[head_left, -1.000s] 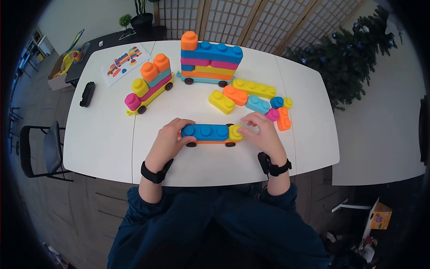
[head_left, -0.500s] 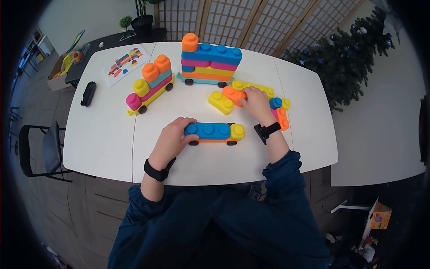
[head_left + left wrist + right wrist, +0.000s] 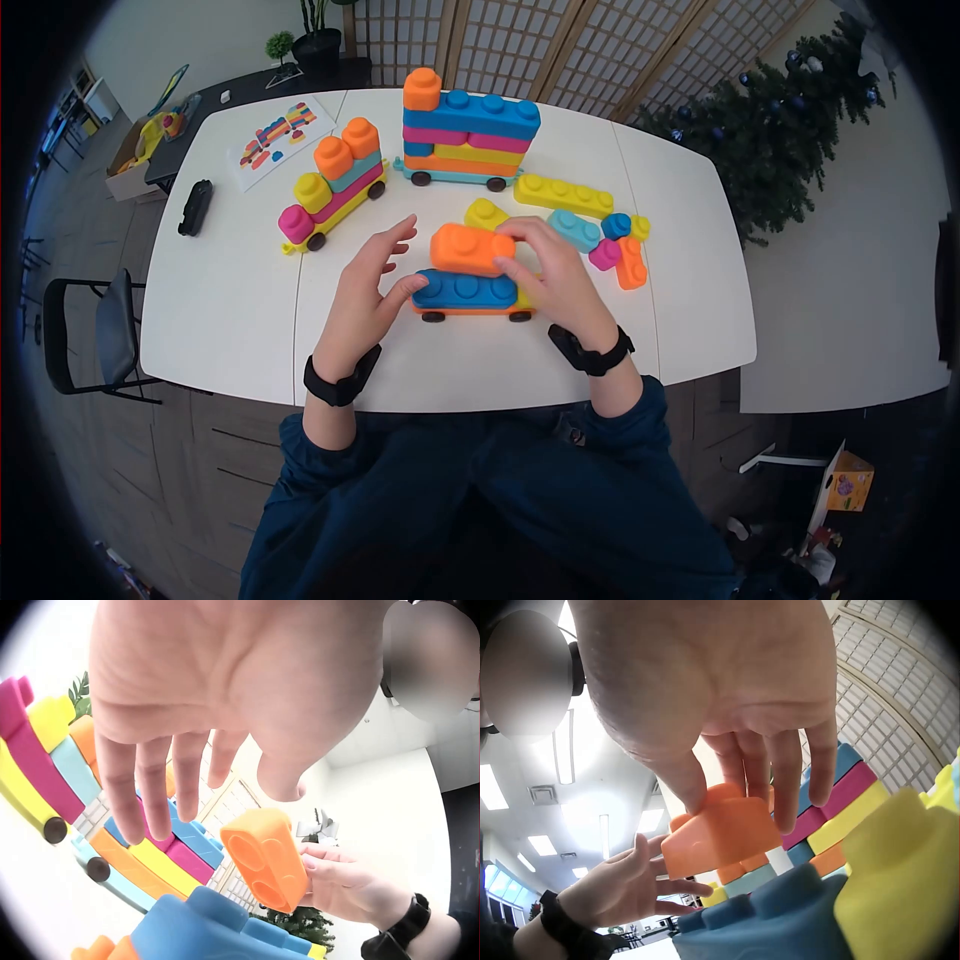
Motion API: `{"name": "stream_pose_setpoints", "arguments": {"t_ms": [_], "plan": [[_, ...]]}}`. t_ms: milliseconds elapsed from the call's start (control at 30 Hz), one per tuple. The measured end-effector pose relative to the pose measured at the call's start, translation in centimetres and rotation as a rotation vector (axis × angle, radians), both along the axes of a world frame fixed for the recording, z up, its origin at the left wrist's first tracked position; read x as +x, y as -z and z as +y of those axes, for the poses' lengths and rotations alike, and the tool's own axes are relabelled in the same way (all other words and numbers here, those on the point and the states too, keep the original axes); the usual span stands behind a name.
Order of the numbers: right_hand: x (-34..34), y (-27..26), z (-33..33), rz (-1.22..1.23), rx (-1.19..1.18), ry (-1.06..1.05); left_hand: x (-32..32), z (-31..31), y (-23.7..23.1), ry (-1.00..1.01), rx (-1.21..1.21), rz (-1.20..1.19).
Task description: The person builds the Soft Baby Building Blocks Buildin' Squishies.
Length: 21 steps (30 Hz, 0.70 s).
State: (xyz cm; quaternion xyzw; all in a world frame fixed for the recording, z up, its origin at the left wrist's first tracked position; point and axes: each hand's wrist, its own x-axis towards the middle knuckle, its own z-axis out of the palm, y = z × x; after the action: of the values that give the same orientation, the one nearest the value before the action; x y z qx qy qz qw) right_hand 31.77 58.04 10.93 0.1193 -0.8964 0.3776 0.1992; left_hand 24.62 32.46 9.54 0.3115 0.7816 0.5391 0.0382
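My right hand (image 3: 562, 277) pinches an orange block (image 3: 466, 249) by its right end, above the long blue block (image 3: 465, 289). In the right wrist view that orange block (image 3: 721, 834) hangs over the blue block (image 3: 769, 919), with a gap between them. The blue block sits on an orange wheeled base (image 3: 475, 312), a yellow block (image 3: 525, 296) at its right end, partly hidden by my hand. My left hand (image 3: 362, 294) is spread at the blue block's left end, its thumb near the block; in the left wrist view its fingers (image 3: 154, 780) hold nothing.
Behind stand a tall block stack on wheels (image 3: 468, 140) and a yellow wheeled one (image 3: 345, 205). Loose blocks lie right: long yellow (image 3: 564, 195), light blue (image 3: 574, 230), orange (image 3: 631, 264) and others. A picture sheet (image 3: 281, 140) and black case (image 3: 196, 208) lie left.
The right hand left the yellow block, took an orange block from the loose ones and carried it over the blue block. The left hand let go of the blue block and its fingers spread.
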Motion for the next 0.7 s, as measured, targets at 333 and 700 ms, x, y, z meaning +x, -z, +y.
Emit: {"name": "stream_pose_setpoints", "arguments": {"t_ms": [333,700], "plan": [[0.7,2.2,-2.4,-0.132,-0.125,-0.063,0.0,0.2,0.9,0.073,-0.057,0.018],[0.7,3.2,-2.7,-0.179,-0.198,-0.058,0.2,0.1,0.4,0.053,-0.060,-0.091]]}}
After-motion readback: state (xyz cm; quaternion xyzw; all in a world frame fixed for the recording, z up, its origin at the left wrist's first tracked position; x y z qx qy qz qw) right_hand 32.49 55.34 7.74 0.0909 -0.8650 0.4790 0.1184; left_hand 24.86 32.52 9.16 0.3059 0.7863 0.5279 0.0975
